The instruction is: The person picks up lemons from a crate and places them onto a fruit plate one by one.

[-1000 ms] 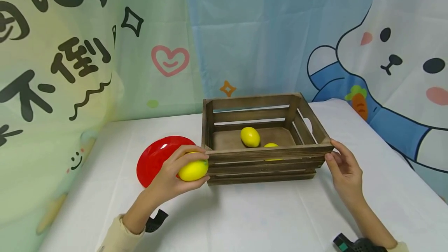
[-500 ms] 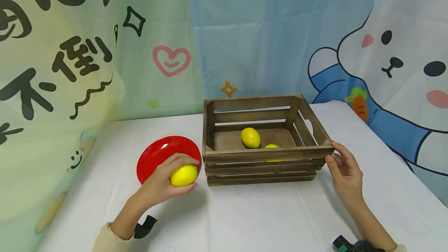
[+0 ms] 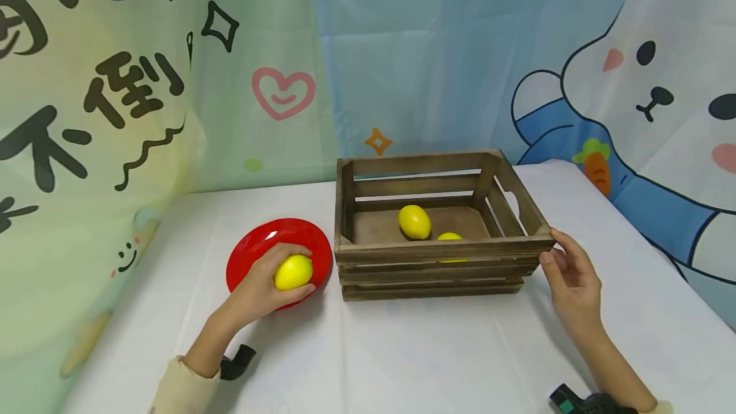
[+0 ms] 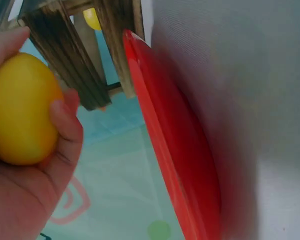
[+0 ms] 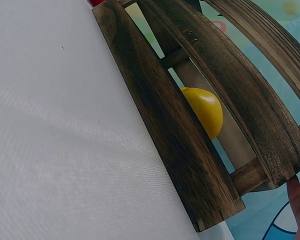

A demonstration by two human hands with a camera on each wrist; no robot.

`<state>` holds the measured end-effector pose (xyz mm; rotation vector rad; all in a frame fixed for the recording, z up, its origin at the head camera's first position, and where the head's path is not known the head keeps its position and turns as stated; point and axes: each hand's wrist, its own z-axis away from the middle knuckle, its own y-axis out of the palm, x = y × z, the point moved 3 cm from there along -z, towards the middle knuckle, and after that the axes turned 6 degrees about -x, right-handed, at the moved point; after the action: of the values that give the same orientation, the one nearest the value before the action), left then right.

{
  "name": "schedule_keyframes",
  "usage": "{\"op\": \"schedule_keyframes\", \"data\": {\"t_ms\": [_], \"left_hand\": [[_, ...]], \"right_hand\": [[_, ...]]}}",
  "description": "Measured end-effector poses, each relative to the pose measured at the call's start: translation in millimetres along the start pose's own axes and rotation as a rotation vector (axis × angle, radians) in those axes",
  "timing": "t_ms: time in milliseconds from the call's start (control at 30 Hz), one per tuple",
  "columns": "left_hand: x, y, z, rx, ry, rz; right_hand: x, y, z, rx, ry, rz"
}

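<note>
My left hand (image 3: pixel 261 284) grips a yellow lemon (image 3: pixel 293 272), thumb below and fingers over the top, above the near part of a red plate (image 3: pixel 244 257). In the left wrist view the lemon (image 4: pixel 25 110) sits in the curled fingers, apart from the plate (image 4: pixel 160 135). At the right, my right hand (image 3: pixel 575 286) pinches the near right corner of a brown slatted wooden crate (image 3: pixel 431 270) between thumb and fingers. Inside the crate lie two more lemons: one lemon (image 3: pixel 414 222) in plain sight, the other lemon (image 3: pixel 450 236) partly hidden by the front slats.
A white cloth (image 3: pixel 414 356) covers the table. Behind it hangs a printed curtain (image 3: pixel 414 69) with a cartoon bear, close to the crate's back. The plate stands right beside the crate's left end. Each wrist wears a black strap.
My left hand has carried the lemon leftward, from the crate's front left corner to over the red plate. My right hand stays at the crate's corner.
</note>
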<state>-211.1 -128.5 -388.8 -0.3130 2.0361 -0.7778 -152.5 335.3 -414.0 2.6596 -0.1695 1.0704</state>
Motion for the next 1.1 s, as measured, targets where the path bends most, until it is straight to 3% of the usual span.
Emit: {"op": "schedule_keyframes", "data": {"t_ms": [333,600,833,1100], "left_hand": [[21.5,-1.3,-3.0,0.002,-0.091,0.01],[35.5,-1.3,2.8,0.053,-0.155,-0.003],[40.3,3.5,4.7,0.065,-0.149,-0.028],[41.5,7.9,6.7,0.142,-0.143,-0.03]], "right_hand": [[1,-2,-2,0.003,0.014,0.003],[-1,-1,0,0.017,0.003,-0.009],[-1,0,-2,0.021,-0.002,-0.015],[-1,0,-1,0.019,-0.001,-0.016]]}}
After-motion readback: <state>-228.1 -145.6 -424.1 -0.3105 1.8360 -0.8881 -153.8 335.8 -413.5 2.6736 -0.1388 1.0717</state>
